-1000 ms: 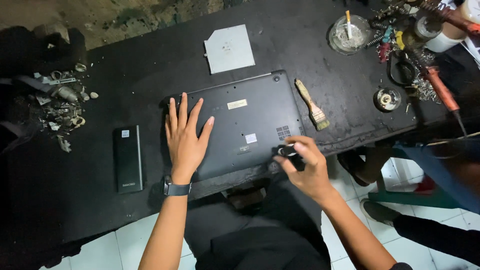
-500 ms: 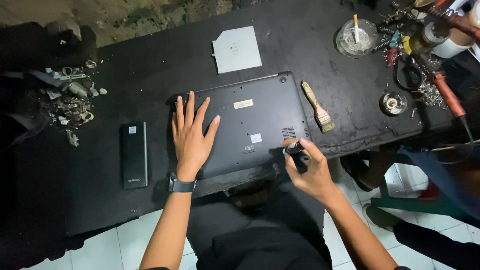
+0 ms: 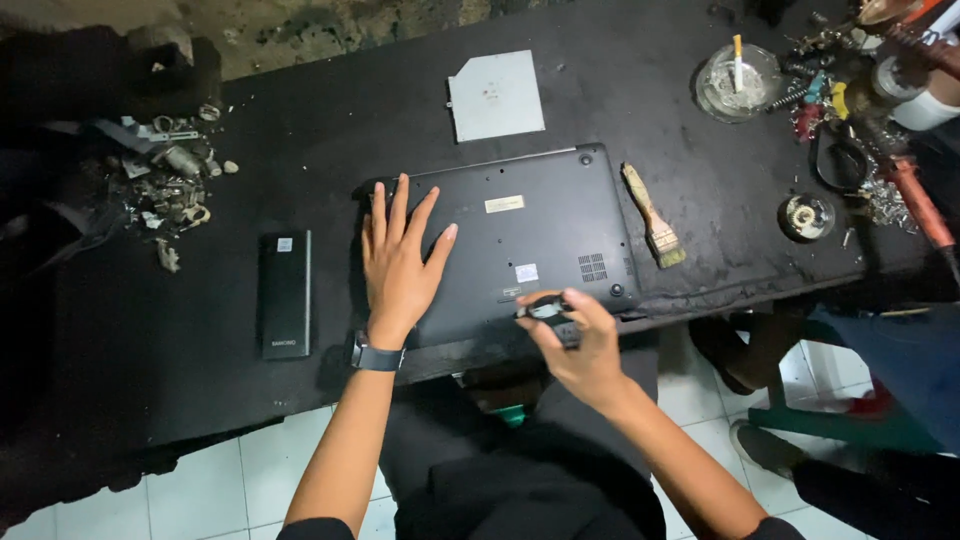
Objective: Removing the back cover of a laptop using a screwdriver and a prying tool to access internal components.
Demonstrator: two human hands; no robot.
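One black laptop (image 3: pixel 520 240) lying underside-up on black surface (image 3: pixel 640 90), bearing two small rectangular labels, one yellowish, one white. Left hand (image 3: pixel 397 262) pressing flat, fingers spread, on laptop. Right hand (image 3: pixel 580 345) gripping small dark tool (image 3: pixel 546 307) at near edge. One brush (image 3: pixel 653 216) lying beside.

The black laptop (image 3: pixel 530 235) is lying closed and upside down, its underside facing me, with pale labels and a small vent grille showing. It is sitting slightly askew at the near edge of the dark surface (image 3: pixel 640 90). A small dark tool (image 3: pixel 545 306) with a silvery tip is touching its near edge.
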